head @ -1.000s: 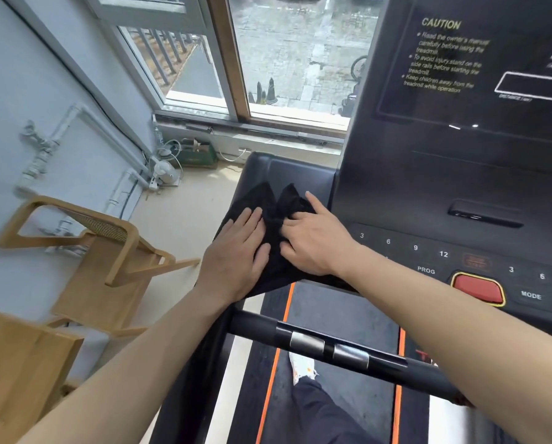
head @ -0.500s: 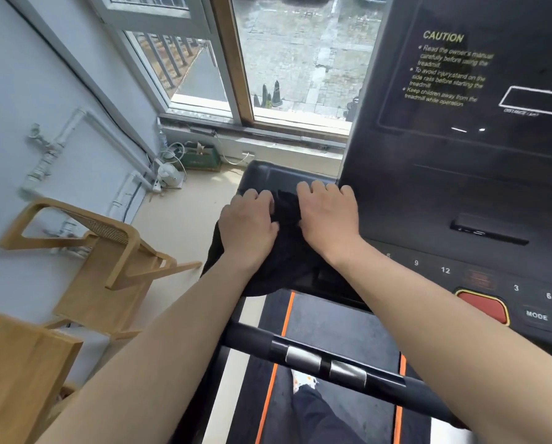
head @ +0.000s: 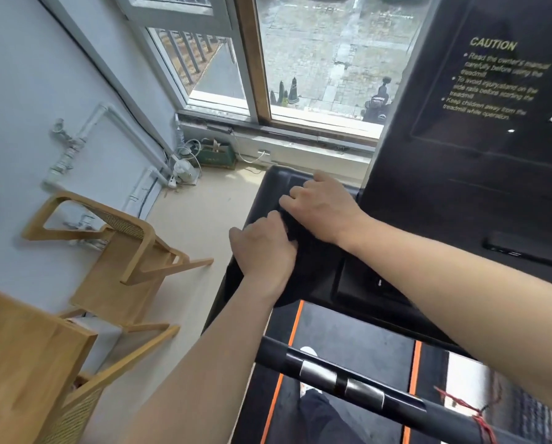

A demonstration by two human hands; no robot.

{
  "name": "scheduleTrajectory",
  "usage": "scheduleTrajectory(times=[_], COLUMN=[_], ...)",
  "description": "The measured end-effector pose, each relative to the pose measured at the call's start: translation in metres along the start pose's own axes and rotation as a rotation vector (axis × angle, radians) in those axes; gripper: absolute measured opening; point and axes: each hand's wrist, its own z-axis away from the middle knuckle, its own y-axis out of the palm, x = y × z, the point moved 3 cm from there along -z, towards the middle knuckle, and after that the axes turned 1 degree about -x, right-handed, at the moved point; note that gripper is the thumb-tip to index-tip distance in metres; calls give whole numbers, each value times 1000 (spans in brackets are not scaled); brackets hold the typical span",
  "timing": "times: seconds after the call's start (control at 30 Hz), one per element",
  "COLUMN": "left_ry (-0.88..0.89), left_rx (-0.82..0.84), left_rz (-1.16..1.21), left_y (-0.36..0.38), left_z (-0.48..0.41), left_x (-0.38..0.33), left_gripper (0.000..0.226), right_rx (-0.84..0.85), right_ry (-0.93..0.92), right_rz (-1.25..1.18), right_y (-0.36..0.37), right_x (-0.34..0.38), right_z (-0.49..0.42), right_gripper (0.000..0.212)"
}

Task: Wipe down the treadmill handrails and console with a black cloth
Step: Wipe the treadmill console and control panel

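A black cloth (head: 313, 267) lies bunched on the left wing of the treadmill console (head: 270, 190), a glossy black tray beside the tall display panel (head: 479, 149). My left hand (head: 263, 248) presses on the cloth's near left part with fingers curled into the fabric. My right hand (head: 321, 208) lies further forward on the cloth, fingers bent over its far edge near the tray's rim. Most of the cloth is hidden under both hands. The black handrail bar (head: 342, 379) with silver sensor plates crosses below my forearms.
A wooden chair (head: 114, 251) stands on the pale floor at the left, and a wooden tabletop (head: 21, 363) fills the lower left corner. Pipes and cables run along the left wall under the window (head: 316, 59). The treadmill belt (head: 348, 347) with orange stripes lies below.
Both hands slid the cloth forward from the console's near edge onto the left tray. The right hand now leads ahead of the left, and the view has swung left, hiding the buttons.
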Motion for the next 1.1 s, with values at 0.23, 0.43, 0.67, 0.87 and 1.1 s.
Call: scheduleTrajectory(times=[0.23,0.43,0.67,0.87,1.1], left_ry=[379,919,523,136,324], left_rx=[-100,-128,-184,-30,-150], left_rz=[-99,-174,-116,108,323], left_y=[-4,-1,2,-3,10], left_z=[-41,-69,-43,-3,42], left_x=[-19,-41,-15,9,35], left_gripper=[10,14,22,19,23], right_rx=[74,195,131,70,59], right_ry=[509,738,632,448,435], right_rz=[15,-107,-69,-130,-326], right_y=[7,10,-3,-5,8], right_x=[7,24,4,13,51], right_z=[48,65,43,19,49], right_gripper=[38,39,36,20,19])
